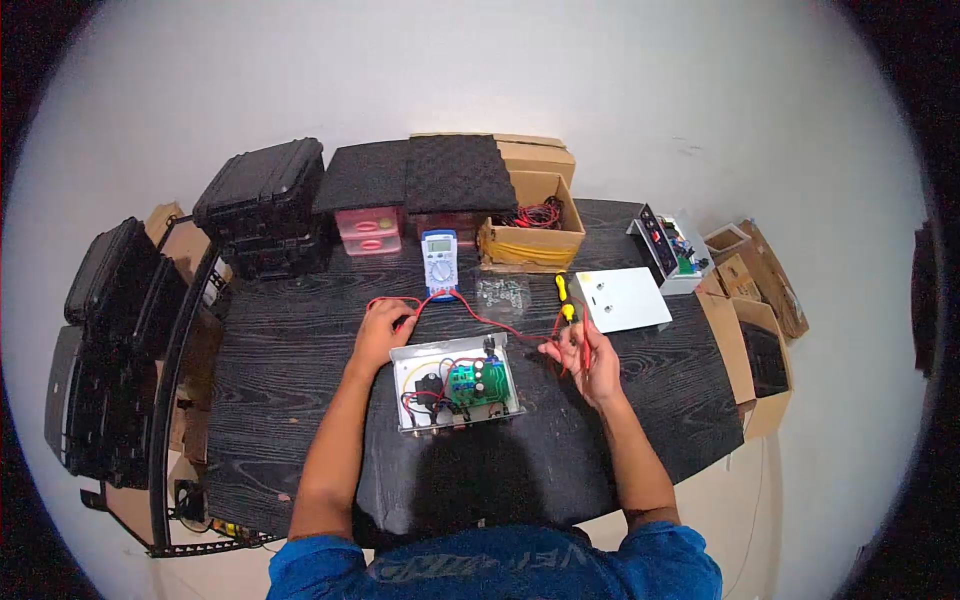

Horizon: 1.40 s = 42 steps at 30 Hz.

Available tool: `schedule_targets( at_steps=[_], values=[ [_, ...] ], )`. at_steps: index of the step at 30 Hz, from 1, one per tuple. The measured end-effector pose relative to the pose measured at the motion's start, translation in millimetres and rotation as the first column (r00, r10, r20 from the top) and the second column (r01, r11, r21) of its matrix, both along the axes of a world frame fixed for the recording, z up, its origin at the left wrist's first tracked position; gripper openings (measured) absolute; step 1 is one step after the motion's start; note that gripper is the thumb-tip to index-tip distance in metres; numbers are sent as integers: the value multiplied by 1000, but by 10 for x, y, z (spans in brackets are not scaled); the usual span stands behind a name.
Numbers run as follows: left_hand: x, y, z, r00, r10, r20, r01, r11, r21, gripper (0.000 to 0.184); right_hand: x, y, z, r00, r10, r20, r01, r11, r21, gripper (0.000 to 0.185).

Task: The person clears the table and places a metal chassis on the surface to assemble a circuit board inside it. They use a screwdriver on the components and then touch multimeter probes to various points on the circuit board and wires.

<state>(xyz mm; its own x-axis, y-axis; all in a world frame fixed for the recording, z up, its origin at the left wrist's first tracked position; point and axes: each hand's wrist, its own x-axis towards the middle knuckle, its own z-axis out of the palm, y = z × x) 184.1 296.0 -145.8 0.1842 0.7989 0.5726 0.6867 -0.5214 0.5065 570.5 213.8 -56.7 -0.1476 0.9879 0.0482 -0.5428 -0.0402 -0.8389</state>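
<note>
An open white metal case with a green circuit board and wires inside lies in front of me. At its upper left corner is my left hand, fingers curled beside a red lead; what they grip is too small to make out. To the right of the case my right hand is raised, its fingers closed round red test leads. Beyond the case stands a blue and white multimeter, its red leads running toward both hands. A yellow screwdriver lies above my right hand.
A white panel lies at the right, with an opened device behind it. Small parts in a clear bag are near the multimeter. Further back are a cardboard box of cables, pink drawers and black cases.
</note>
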Motion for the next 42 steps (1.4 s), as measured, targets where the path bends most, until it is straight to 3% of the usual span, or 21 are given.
schedule_targets(
  at_steps=[1, 4, 5, 8, 12, 14, 17, 20, 21, 23, 29, 33, 36, 37, 40, 41, 42],
  values=[
    [-3, 12, -18, 1000, 11, 8, -11, 1000, -6, 19, -61, 38, -9, 999, 37, -31, -35, 998, 51, 33],
    [-11, 11, -24, 999, 25, 21, -25, 1000, -9, 17, -252, 126, -84, 908, -158, 388, 58, 964, 258, 31],
    [-14, 6, -30, 999, 29, 17, -29, 999, -29, 17, -306, 182, -179, 773, -384, 505, 134, 877, 462, 28],
    [-3, -13, -8, 998, 58, -19, -59, 998, -8, 20, -527, 132, -137, 616, -605, 505, 279, 767, 578, 24],
    [-14, -15, 0, 983, 118, -143, -117, 993, 14, 20, -562, 53, -472, 847, -427, 316, 342, 893, 292, 19],
    [-33, 4, 26, 941, 172, -293, -165, 985, 47, 19, -589, 60, -564, 877, -423, 227, 348, 887, 304, 19],
    [-4, -37, 114, 927, 319, -196, -306, 947, 95, 17, -603, 17, -560, 910, -377, 170, 343, 918, 199, 21],
    [-110, 36, 134, 942, 296, 161, -281, 954, -104, 15, -585, 49, -607, 933, -304, 194, 300, 953, 51, 23],
    [-137, 66, 139, 919, 225, 323, -194, 973, -126, 13, -563, 71, -623, 941, -263, 214, 267, 964, 10, 23],
    [-168, 86, 132, 858, 167, 486, -118, 985, -130, 12, -495, 130, -727, 956, -170, 238, 195, 978, -81, 22],
    [58, -178, 694, 734, 39, 678, 71, 989, -133, 11, -340, 223, -737, 849, -227, 478, 228, 972, 59, 19],
    [375, -436, 736, 663, -83, 744, 255, 960, -120, 13, -450, 104, -573, 933, -229, 277, 215, 973, 83, 20],
    [575, -666, 586, 608, -124, 784, 367, 920, -140, 12, -522, -24, -597, 956, -46, 291, 31, 998, 57, 19],
    [592, -721, 519, 644, -119, 755, 356, 921, -158, 13, -535, -72, -578, 955, 21, 296, -18, 1000, -11, 22],
    [610, -800, 466, 756, -137, 640, 302, 940, -156, 13, -514, -9, -647, 714, -145, 684, -19, 974, 227, 28],
    [584, -799, 435, 780, -134, 611, 286, 945, -159, 12, -502, -17, -631, 640, -284, 714, 23, 936, 351, 31],
    [564, -798, 404, 804, -129, 581, 269, 950, -161, 12, -475, 10, -666, 657, -227, 719, 22, 959, 282, 31]
  ],
)
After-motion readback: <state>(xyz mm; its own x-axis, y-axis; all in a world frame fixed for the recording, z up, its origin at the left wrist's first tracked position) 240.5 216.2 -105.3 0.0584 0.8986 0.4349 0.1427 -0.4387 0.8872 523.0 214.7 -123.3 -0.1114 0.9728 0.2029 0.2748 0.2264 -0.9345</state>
